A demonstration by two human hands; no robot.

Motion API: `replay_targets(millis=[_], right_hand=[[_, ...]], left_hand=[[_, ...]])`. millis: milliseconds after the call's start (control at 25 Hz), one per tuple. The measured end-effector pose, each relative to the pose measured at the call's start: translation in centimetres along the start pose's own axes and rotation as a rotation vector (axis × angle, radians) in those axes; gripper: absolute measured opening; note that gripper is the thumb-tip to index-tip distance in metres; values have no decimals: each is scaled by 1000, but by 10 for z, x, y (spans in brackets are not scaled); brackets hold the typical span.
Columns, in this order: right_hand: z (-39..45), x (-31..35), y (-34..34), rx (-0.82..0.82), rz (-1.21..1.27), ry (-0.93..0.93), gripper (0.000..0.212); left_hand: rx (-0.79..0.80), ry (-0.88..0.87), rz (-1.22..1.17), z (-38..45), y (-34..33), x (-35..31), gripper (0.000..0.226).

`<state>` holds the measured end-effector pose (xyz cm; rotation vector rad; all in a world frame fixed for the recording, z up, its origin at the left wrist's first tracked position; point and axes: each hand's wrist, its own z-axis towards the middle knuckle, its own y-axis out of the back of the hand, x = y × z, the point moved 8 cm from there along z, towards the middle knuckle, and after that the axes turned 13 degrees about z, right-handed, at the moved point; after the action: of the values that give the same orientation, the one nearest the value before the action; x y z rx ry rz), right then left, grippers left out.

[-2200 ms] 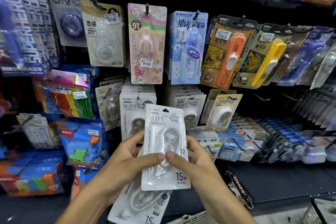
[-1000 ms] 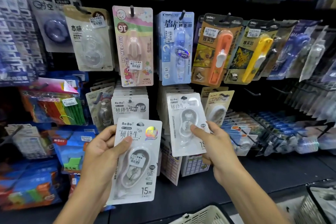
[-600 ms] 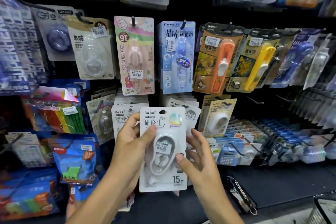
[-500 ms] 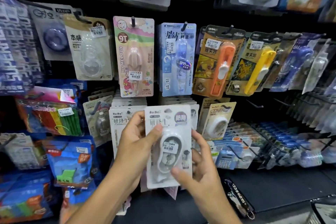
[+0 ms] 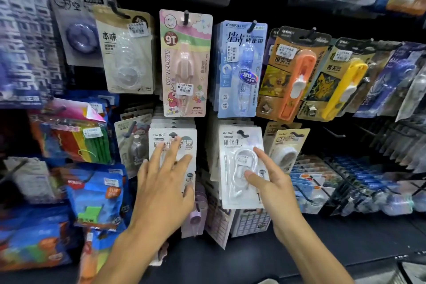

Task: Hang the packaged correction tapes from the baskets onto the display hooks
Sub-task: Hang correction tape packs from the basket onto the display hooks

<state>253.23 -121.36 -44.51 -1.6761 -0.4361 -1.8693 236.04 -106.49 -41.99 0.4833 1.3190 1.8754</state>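
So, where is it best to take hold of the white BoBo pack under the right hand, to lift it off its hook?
Probably pinch the white BoBo pack by its flat lower edge, coming from the front and below: the hook passes through its top slot and the bulging blister fills the middle.

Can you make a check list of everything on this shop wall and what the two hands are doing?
Surface: dark shelf ledge below a wall of hooks.
Job's things: two white BoBo correction tape packs, left pack and right pack, each on a hook in front of a stack.
Clutter: pink My Melody pack, blue pack, orange pack, yellow pack.
Grippers: left hand flat on the left pack; right hand with fingers on the right pack.
Cables: nothing seen.
Surroundings: more stationery all around, blurred.
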Motion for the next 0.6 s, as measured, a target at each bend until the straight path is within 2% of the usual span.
replay_targets(millis=[80, 120, 200, 280, 320, 480, 600], right_hand=[[8, 2, -5, 44, -127, -32, 49], [7, 3, -5, 62, -301, 1, 53], [-2, 12, -8, 64, -637, 196, 64], [-8, 19, -24, 125, -788, 382, 68], [-3, 17, -33, 186, -850, 396, 70], [46, 1, -48, 341, -1097, 203, 79], [69, -11, -57, 450, -1205, 139, 77]], left_hand=[[57, -22, 29, -4, -5, 3, 61], [84, -31, 45, -6, -8, 5, 64], [112, -43, 59, -9, -12, 6, 67], [122, -52, 48, -10, -13, 5, 68], [124, -58, 41, -10, -14, 3, 68], [132, -79, 78, -11, -17, 3, 70], [139, -81, 74, -12, -21, 5, 72]])
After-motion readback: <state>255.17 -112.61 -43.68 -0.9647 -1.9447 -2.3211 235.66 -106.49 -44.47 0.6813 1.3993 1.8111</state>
